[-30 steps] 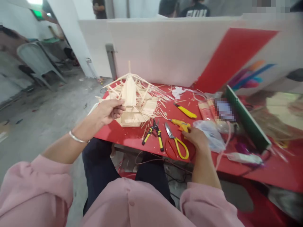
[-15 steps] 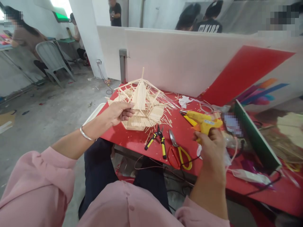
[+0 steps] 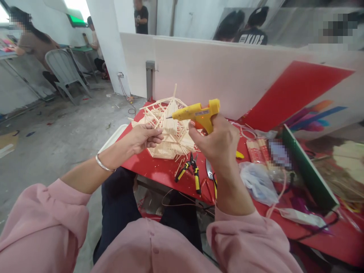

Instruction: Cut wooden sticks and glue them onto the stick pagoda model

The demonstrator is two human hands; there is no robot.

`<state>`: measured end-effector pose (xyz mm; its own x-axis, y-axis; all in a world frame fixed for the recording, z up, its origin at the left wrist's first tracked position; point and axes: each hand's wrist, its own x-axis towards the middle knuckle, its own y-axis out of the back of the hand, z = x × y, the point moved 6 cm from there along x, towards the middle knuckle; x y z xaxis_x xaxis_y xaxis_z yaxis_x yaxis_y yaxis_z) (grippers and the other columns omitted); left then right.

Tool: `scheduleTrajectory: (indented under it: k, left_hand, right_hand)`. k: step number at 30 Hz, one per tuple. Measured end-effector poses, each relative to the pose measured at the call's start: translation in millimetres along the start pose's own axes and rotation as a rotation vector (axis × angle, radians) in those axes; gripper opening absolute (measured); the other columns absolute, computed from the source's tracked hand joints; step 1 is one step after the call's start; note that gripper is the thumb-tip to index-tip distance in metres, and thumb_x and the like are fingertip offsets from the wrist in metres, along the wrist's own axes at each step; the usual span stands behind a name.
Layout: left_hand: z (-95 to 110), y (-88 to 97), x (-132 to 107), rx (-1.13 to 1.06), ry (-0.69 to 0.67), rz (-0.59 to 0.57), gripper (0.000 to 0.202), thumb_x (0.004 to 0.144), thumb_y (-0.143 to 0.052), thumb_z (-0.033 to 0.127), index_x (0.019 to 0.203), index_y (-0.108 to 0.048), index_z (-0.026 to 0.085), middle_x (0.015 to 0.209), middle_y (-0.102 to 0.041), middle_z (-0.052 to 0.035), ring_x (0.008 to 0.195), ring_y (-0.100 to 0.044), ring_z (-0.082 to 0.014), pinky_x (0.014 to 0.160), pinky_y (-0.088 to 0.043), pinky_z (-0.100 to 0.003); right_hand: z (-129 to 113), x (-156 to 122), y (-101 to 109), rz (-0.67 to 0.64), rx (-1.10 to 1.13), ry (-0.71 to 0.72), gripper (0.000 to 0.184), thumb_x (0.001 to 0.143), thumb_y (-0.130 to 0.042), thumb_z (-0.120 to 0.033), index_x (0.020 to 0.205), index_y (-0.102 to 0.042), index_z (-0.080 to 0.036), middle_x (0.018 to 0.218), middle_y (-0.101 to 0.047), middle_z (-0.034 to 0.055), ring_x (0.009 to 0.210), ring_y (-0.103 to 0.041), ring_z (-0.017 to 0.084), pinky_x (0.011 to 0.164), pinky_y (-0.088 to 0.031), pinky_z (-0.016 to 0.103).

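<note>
1. Red worktop (image 3: 159, 171) stands before a white partition (image 3: 204, 72).
2. Left hand (image 3: 142, 138): fingers (image 3: 154, 132) pinch the lower edge of a slatted stick panel (image 3: 171, 126).
3. Right hand (image 3: 220, 142): fingers grasp a yellow glue gun (image 3: 196, 112), nozzle (image 3: 169, 117) in front of the panel.
4. Stick model (image 3: 173, 147) rests on the worktop; black-and-yellow pliers (image 3: 195, 169) lie before it.

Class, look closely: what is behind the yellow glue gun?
Part of the stick model and, farther back, the white board. Whatever the glue gun and right hand cover cannot be seen.
</note>
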<state>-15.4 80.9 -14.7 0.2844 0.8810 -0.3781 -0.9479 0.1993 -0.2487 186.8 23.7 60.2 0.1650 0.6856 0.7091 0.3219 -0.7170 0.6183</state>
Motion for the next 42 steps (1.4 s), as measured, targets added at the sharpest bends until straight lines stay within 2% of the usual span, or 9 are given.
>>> scheduleTrajectory:
  k: [6,11,17,23,26,29,34,39,42]
  left_hand:
    - [-1,-0.5,-3,0.032,-0.012,-0.015,0.013,0.084,-0.069,0.009,0.072,-0.066,0.01,0.063,-0.07,-0.0053,0.045,-0.061,-0.0072,0.04,-0.046,-0.014]
    - [-2,5.6,-14,0.091,0.015,-0.014,0.016,0.081,-0.07,0.01,0.066,-0.066,0.011,0.059,-0.068,-0.0038,0.042,-0.058,-0.0071,0.038,-0.045,-0.015]
    - [-22,4.6,-63,0.152,-0.025,-0.106,0.015,0.071,-0.079,0.023,0.065,-0.065,0.018,0.052,-0.064,0.0002,0.034,-0.054,-0.0095,0.029,-0.036,-0.017]
    - [-96,-40.5,-75,0.217,0.068,-0.267,0.023,0.068,-0.079,0.032,0.062,-0.062,0.018,0.049,-0.06,0.0016,0.035,-0.055,-0.0099,0.032,-0.038,-0.017]
    - [-124,-54.8,-61,0.261,-0.012,-0.221,0.025,0.071,-0.075,0.033,0.061,-0.06,0.018,0.049,-0.059,0.0022,0.037,-0.055,-0.0091,0.036,-0.039,-0.017]
    - [-132,-54.2,-50,0.363,-0.185,-0.066,0.02,0.074,-0.071,0.027,0.062,-0.06,0.017,0.051,-0.058,0.0036,0.041,-0.057,-0.0075,0.042,-0.042,-0.016]
    - [-145,-50.4,-46,0.364,-0.169,-0.003,0.02,0.074,-0.071,0.03,0.063,-0.06,0.018,0.051,-0.058,0.0032,0.041,-0.059,-0.0098,0.041,-0.044,-0.018]
    - [-154,-49.3,-46,0.218,-0.098,-0.018,0.029,0.07,-0.075,0.033,0.092,-0.065,0.017,0.055,-0.061,0.0051,0.038,-0.056,-0.0101,0.038,-0.043,-0.02]
    - [-156,-51.7,-47,0.226,-0.115,-0.028,0.026,0.071,-0.074,0.033,0.089,-0.064,0.017,0.054,-0.058,0.0061,0.037,-0.053,-0.009,0.039,-0.042,-0.019]
  right_hand:
    - [-3,6,-7,-0.015,-0.078,0.061,0.03,0.079,-0.059,-0.044,0.094,-0.06,-0.018,0.088,-0.065,0.0077,0.075,-0.058,0.02,0.064,-0.043,0.034]
    - [18,0,9,-0.043,-0.005,-0.095,0.032,0.079,-0.062,-0.05,0.09,-0.062,-0.02,0.073,-0.06,0.0026,0.067,-0.056,0.017,0.069,-0.046,0.036]
    - [132,-43,24,-0.221,-0.3,-0.521,0.049,0.073,-0.065,-0.058,0.101,-0.064,-0.018,0.088,-0.066,0.0105,0.081,-0.062,0.027,0.076,-0.047,0.043]
    - [239,-117,-11,-0.565,-0.34,-0.727,0.05,0.079,-0.058,-0.059,0.09,-0.068,-0.011,0.082,-0.069,0.0166,0.08,-0.063,0.028,0.07,-0.044,0.037]
    - [228,-132,-14,-0.501,-0.385,-0.652,0.056,0.082,-0.055,-0.057,0.102,-0.069,-0.007,0.102,-0.069,0.0238,0.097,-0.062,0.034,0.08,-0.044,0.042]
    - [174,-138,-15,-0.371,-0.382,-0.408,0.053,0.089,-0.05,-0.051,0.12,-0.065,-0.011,0.126,-0.063,0.0204,0.116,-0.055,0.035,0.094,-0.041,0.044]
    - [104,-172,-48,-0.656,-0.074,-0.334,0.04,0.092,-0.046,-0.046,0.117,-0.067,-0.023,0.106,-0.072,0.0074,0.094,-0.064,0.021,0.077,-0.044,0.029]
    - [117,-186,-39,-0.566,-0.313,-0.438,0.043,0.095,-0.039,-0.041,0.119,-0.066,-0.019,0.113,-0.067,0.0134,0.104,-0.06,0.027,0.076,-0.043,0.033]
    - [130,-191,-29,-0.642,-0.423,-0.455,0.044,0.091,-0.045,-0.043,0.121,-0.063,-0.016,0.115,-0.061,0.0171,0.102,-0.06,0.03,0.074,-0.043,0.034]
